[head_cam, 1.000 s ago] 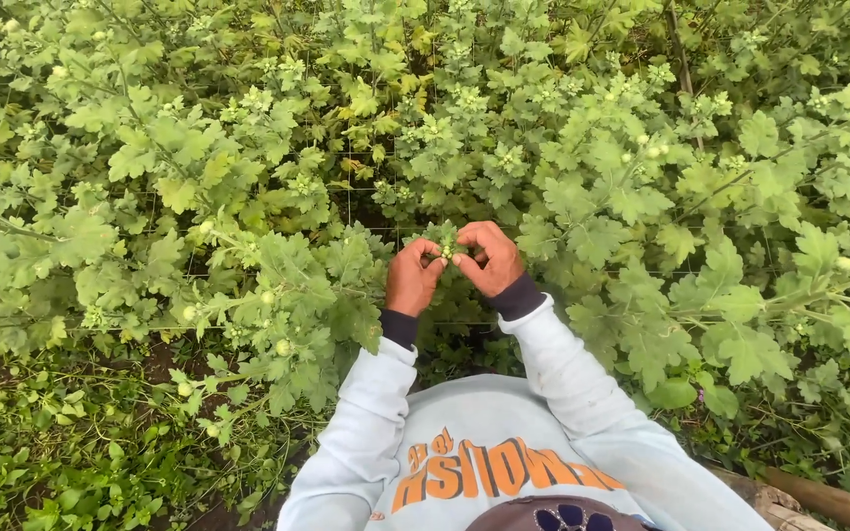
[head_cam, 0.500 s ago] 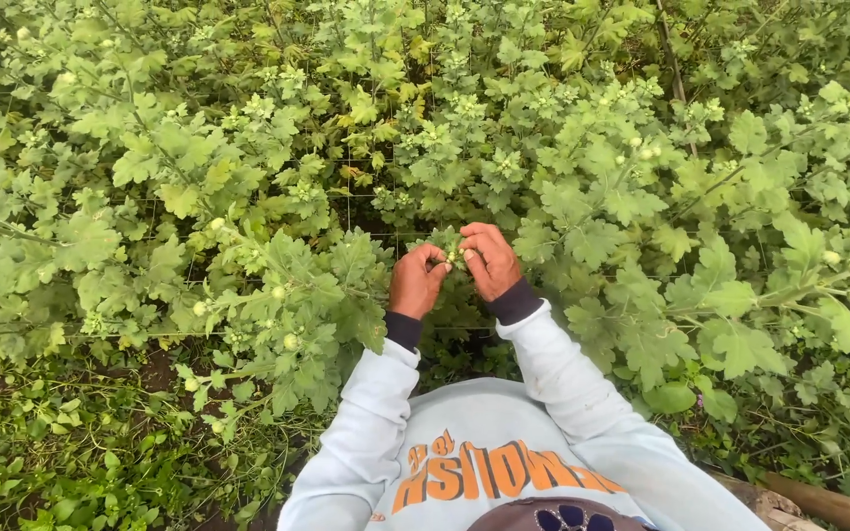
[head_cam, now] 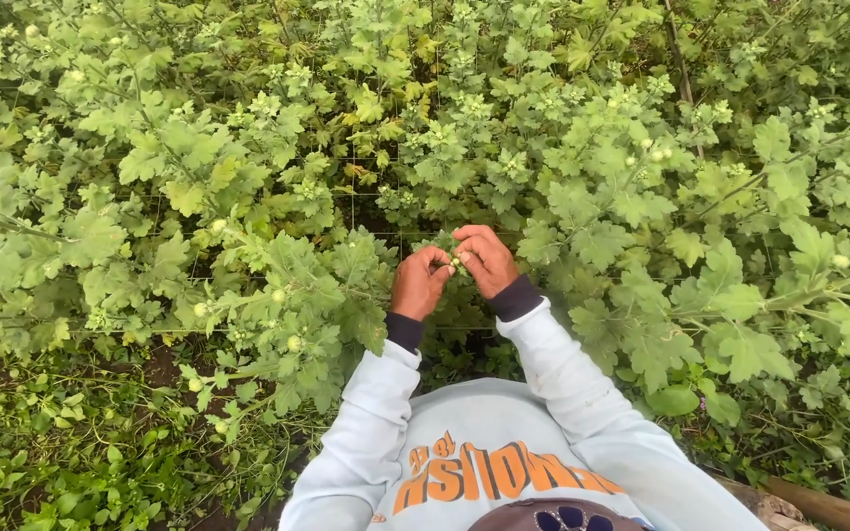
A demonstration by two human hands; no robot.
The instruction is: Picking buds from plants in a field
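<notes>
Dense green lobed-leaf plants (head_cam: 277,265) crowd in on every side of the hands, with open room only toward the pale grey sweatshirt (head_cam: 504,442) and the dark soil strip (head_cam: 159,369) at lower left. Compared with half a second ago, the left hand (head_cam: 418,283) and right hand (head_cam: 487,260) remain together at the same spot, barely shifted. Both sets of fingers are pinched nearly closed on a small pale-green round bud (head_cam: 456,263) atop a leafy stem tip whose long axis, mostly hidden, cannot be told.
</notes>
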